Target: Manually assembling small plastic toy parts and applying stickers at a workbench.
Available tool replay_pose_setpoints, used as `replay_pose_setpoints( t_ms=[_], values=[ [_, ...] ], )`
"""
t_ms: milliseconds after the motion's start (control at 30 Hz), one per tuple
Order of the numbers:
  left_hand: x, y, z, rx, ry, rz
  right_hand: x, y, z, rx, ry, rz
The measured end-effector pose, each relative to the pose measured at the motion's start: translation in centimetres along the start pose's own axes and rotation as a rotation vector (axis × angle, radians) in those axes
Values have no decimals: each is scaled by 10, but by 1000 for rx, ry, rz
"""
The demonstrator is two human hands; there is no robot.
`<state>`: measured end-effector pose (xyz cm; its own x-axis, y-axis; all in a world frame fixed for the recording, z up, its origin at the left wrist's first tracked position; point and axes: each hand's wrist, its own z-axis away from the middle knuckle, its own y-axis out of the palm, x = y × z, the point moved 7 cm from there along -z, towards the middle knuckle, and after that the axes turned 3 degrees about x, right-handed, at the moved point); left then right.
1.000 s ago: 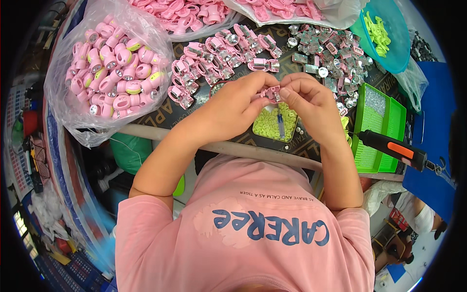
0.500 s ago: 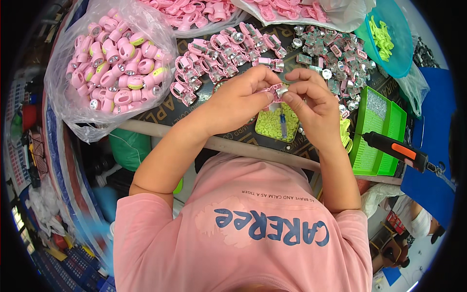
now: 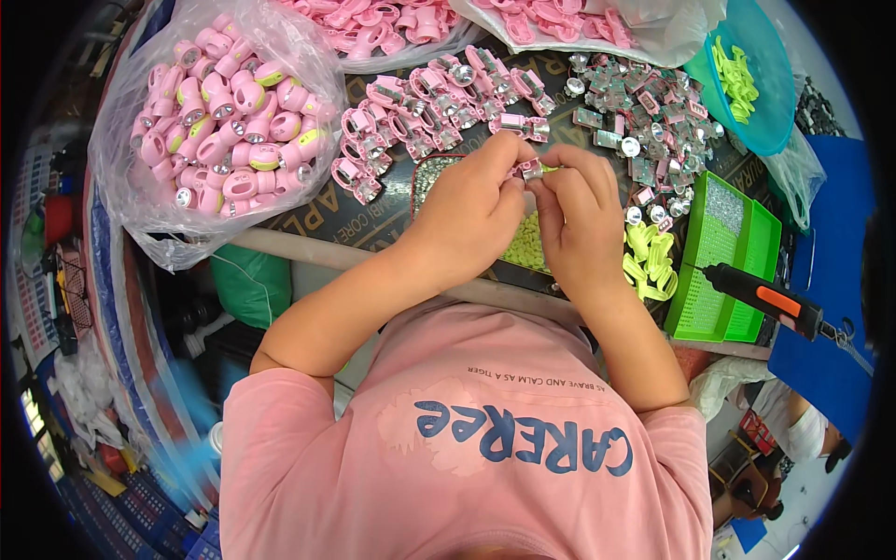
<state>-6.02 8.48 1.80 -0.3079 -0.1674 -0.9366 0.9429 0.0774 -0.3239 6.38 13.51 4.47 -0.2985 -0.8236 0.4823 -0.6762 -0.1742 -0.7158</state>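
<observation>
My left hand (image 3: pixel 474 207) is closed around a small pink flashlight half-shell (image 3: pixel 528 170) with a silvery part in it, held above the middle of the table. Close against it, my right hand (image 3: pixel 581 205) pinches a small yellow-green piece (image 3: pixel 549 170), mostly hidden by the fingers. Both hands' fingertips meet at the shell. Beneath them lies a shallow tray of tiny yellow-green parts (image 3: pixel 525 245), partly covered by the right hand. Beside my left wrist shows a container of small metallic bits (image 3: pixel 429 175).
Finished-looking pink flashlights fill a clear bag (image 3: pixel 327 112) at left. Open pink shells with reflectors (image 3: pixel 448 98) lie beyond my hands; loose circuit assemblies (image 3: pixel 644 112) at far right. Yellow-green clips (image 3: pixel 651 261), a green screw tray (image 3: pixel 763 257) and a black-orange electric screwdriver (image 3: pixel 770 299) are at right.
My right hand has closed its fingers and come in against the shell, with a bit of yellow-green now showing there. The blue-handled screwdriver over the yellow-green tray is now hidden.
</observation>
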Motion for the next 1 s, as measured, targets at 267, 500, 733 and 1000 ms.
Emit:
replay_pose_setpoints(
  t_ms=[267,500,733,1000],
  values=[
    [-5,-54,1,77,249,-339,-9,5,-3,122,172,-329],
    [2,-121,-7,148,384,-837,-105,-78,5,-93,492,-31],
    [10,-123,-21,142,446,-961,-112,-72,33,180,531,225],
    [5,-135,-26,137,397,-868,-101,-84,28,211,526,322]
  ],
)
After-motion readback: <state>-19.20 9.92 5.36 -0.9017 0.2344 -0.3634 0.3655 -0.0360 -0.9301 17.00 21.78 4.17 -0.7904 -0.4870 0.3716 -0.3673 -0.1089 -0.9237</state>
